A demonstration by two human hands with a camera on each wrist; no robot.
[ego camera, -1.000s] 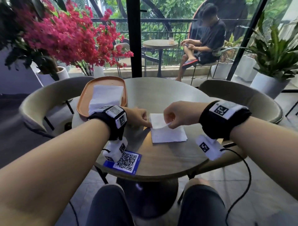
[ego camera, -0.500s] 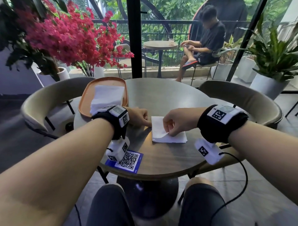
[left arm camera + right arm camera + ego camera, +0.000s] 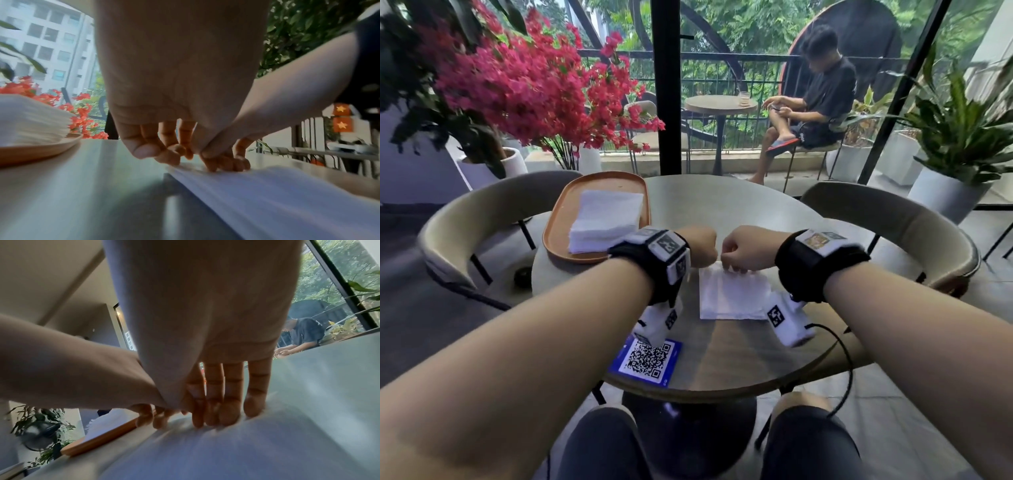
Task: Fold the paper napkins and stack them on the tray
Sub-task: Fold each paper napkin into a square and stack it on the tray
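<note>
A folded white napkin (image 3: 732, 298) (image 3: 277, 203) (image 3: 226, 451) lies flat on the round table (image 3: 722, 212), just in front of me. My left hand (image 3: 698, 246) (image 3: 164, 152) sits at its far left corner, with curled fingers and thumb pinching the edge. Close beside it, my right hand (image 3: 743, 250) (image 3: 222, 415) presses fairly straight fingertips down on the far edge. The orange tray (image 3: 558, 219) (image 3: 41, 151) stands at the back left and holds a stack of white napkins (image 3: 606, 219) (image 3: 30, 120).
A blue QR-code card (image 3: 647, 359) lies near the table's front edge, under my left wrist. Curved beige chairs stand at the left (image 3: 482, 219) and right (image 3: 887, 222). Red flowers (image 3: 534, 85) rise behind the tray. A person (image 3: 822, 102) sits outside beyond the glass.
My right hand laid the lifted napkin flap down flat and moved to the far edge, close against the left hand. The left hand stayed at the napkin's left corner.
</note>
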